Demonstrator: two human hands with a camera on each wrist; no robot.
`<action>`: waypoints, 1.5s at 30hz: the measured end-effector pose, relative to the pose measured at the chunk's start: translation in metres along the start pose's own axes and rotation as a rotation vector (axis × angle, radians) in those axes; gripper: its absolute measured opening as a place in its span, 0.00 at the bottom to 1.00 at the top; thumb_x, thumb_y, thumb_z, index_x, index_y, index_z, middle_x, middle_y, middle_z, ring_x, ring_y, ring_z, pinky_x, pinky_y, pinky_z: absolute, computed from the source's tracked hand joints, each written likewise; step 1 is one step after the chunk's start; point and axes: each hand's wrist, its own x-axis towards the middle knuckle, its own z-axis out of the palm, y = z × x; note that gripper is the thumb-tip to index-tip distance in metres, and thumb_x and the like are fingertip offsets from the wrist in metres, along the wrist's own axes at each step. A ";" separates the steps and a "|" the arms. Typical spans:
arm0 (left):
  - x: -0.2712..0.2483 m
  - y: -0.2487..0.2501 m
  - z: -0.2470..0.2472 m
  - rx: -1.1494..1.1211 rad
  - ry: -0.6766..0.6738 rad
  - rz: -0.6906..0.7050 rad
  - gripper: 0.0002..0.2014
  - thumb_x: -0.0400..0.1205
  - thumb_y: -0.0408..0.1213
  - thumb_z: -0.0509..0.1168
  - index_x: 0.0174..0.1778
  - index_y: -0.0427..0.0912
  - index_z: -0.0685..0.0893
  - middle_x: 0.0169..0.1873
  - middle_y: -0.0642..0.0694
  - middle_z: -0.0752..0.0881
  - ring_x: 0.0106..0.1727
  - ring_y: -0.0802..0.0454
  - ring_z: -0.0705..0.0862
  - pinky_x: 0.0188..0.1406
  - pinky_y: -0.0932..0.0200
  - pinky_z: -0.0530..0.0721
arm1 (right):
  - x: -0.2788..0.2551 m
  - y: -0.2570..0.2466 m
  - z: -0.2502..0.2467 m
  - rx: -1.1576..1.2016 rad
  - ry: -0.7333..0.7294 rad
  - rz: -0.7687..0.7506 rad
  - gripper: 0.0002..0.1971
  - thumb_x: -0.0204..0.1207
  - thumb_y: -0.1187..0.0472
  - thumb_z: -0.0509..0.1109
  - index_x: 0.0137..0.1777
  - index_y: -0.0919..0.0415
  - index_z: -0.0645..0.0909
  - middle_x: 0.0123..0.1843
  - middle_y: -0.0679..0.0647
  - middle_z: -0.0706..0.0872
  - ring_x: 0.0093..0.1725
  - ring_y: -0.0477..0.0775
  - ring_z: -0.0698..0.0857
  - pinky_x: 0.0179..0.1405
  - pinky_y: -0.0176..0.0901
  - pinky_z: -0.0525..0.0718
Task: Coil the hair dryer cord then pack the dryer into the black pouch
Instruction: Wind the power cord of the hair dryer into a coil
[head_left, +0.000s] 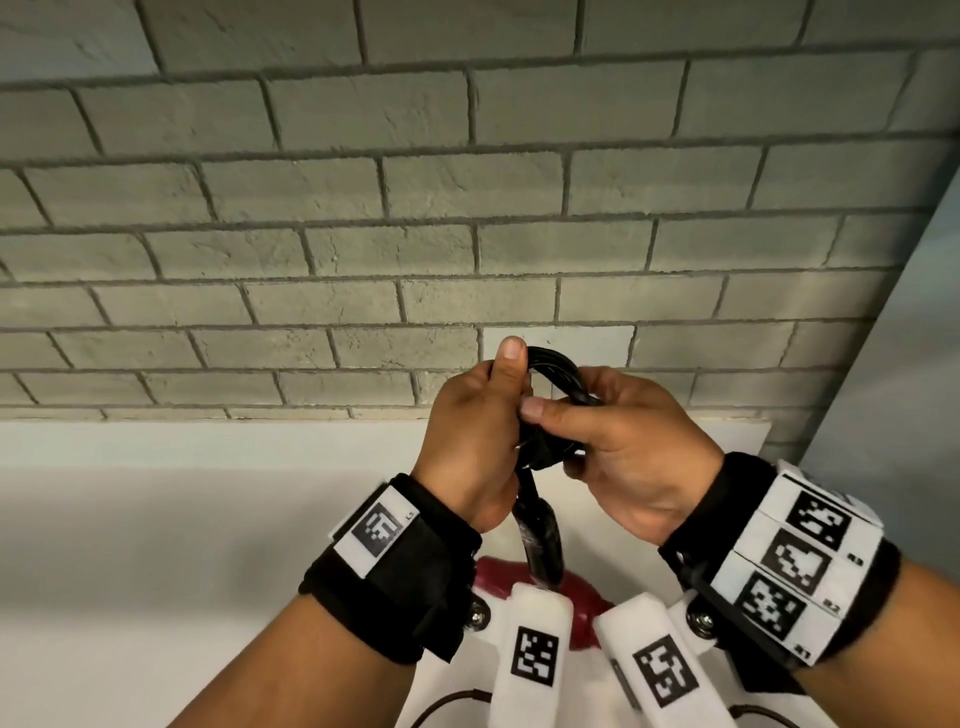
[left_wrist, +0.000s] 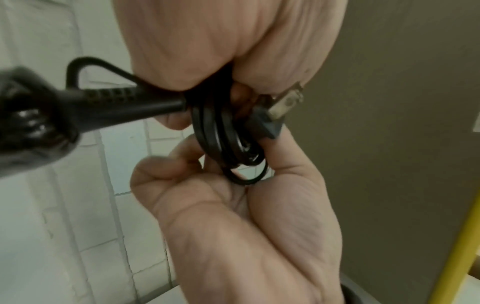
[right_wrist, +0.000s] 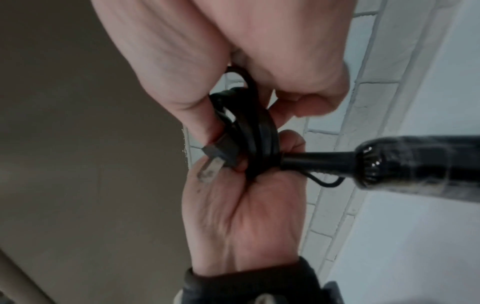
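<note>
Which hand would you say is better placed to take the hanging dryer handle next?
Probably the left hand: the handle hangs just below its wrist, while the right hand clamps the coiled cord carrying it.

Tiny codes beside square markers on wrist bands (head_left: 795, 566), too small to read; no other txt.

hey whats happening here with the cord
A person is bundling a hair dryer's black cord in front of a brick wall. Both the left hand and the right hand grip the coiled loops, with the plug tucked against the coil. The dryer hangs below the hands by its cord. The black pouch is not clearly in view, so packing has not started.
</note>
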 end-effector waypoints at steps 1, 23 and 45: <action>0.000 0.001 0.001 0.031 0.028 0.035 0.19 0.86 0.47 0.59 0.33 0.37 0.77 0.21 0.47 0.75 0.21 0.54 0.77 0.23 0.59 0.80 | -0.002 -0.002 0.002 -0.056 -0.010 0.019 0.11 0.66 0.70 0.78 0.47 0.62 0.84 0.37 0.60 0.86 0.40 0.60 0.84 0.41 0.54 0.72; 0.007 0.005 -0.006 0.036 0.129 0.203 0.22 0.71 0.29 0.77 0.24 0.47 0.70 0.19 0.50 0.66 0.19 0.51 0.65 0.23 0.59 0.69 | -0.022 -0.005 -0.013 -0.351 -0.225 0.076 0.15 0.59 0.63 0.84 0.34 0.70 0.79 0.29 0.66 0.77 0.23 0.56 0.70 0.25 0.44 0.64; 0.004 -0.008 -0.007 -0.068 0.070 0.020 0.22 0.76 0.31 0.74 0.27 0.45 0.66 0.15 0.54 0.63 0.13 0.57 0.63 0.17 0.67 0.72 | 0.008 0.032 -0.033 -0.861 -0.235 0.004 0.43 0.39 0.20 0.75 0.47 0.53 0.83 0.45 0.49 0.90 0.45 0.52 0.89 0.50 0.54 0.88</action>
